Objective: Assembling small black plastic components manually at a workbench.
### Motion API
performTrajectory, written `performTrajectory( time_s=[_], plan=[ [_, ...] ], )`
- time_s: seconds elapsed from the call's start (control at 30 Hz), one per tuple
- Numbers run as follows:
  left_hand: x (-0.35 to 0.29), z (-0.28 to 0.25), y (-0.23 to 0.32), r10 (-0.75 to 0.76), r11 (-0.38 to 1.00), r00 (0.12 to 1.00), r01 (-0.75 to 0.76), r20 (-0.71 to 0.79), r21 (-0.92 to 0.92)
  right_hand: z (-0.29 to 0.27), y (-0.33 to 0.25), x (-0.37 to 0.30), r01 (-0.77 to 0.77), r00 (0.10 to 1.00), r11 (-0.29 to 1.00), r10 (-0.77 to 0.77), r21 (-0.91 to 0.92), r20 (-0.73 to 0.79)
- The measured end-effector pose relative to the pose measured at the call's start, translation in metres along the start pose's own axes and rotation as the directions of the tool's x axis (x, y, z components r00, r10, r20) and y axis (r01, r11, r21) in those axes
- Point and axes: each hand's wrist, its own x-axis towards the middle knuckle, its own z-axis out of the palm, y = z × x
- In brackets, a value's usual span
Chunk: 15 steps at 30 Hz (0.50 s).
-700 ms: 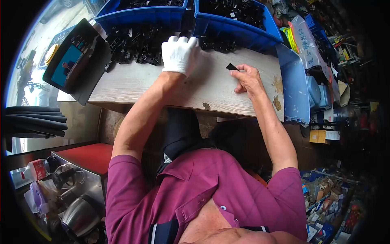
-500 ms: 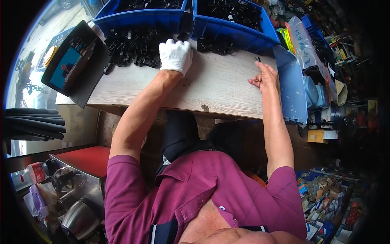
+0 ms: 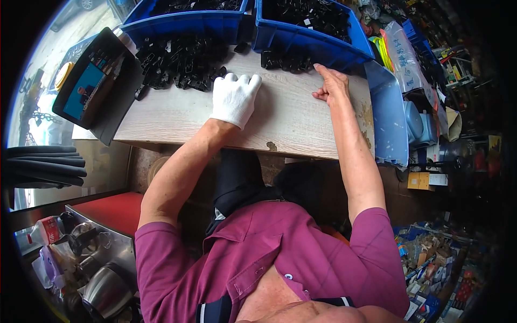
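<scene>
my gloved left hand [image 3: 235, 98] lies flat, fingers together, touching the black plastic parts [image 3: 180, 62]; my bare right hand [image 3: 331, 85] rests half-curled, holding nothing, on the wooden board [image 3: 291, 118].

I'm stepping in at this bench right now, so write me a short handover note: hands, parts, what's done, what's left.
Left hand, in a white glove, lies flat on the wooden board, fingertips at the big pile of black parts; it holds nothing.
Right hand, bare, empty as far as shows, reaches toward the small pile of black parts by the right blue bin.
Done: cannot tell.
Left: both piles remain on the board.
</scene>
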Motion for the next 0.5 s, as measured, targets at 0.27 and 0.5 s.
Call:
performTrajectory(
  time_s=[0.27, 0.5],
  plan=[
    [0.004, 0.007, -0.002, -0.044, 0.992, 0.999, 0.041, -0.024, -0.122, 0.031, -0.005, 0.018, 0.035, 0.999, 0.993, -0.035, -0.116, 0.002],
    [0.005, 0.003, -0.003, -0.082, 0.976, 0.996, 0.075, -0.025, -0.205, 0.019, -0.006, 0.003, -0.031, 0.999, 0.995, 0.028, -0.094, -0.033]
  ],
)
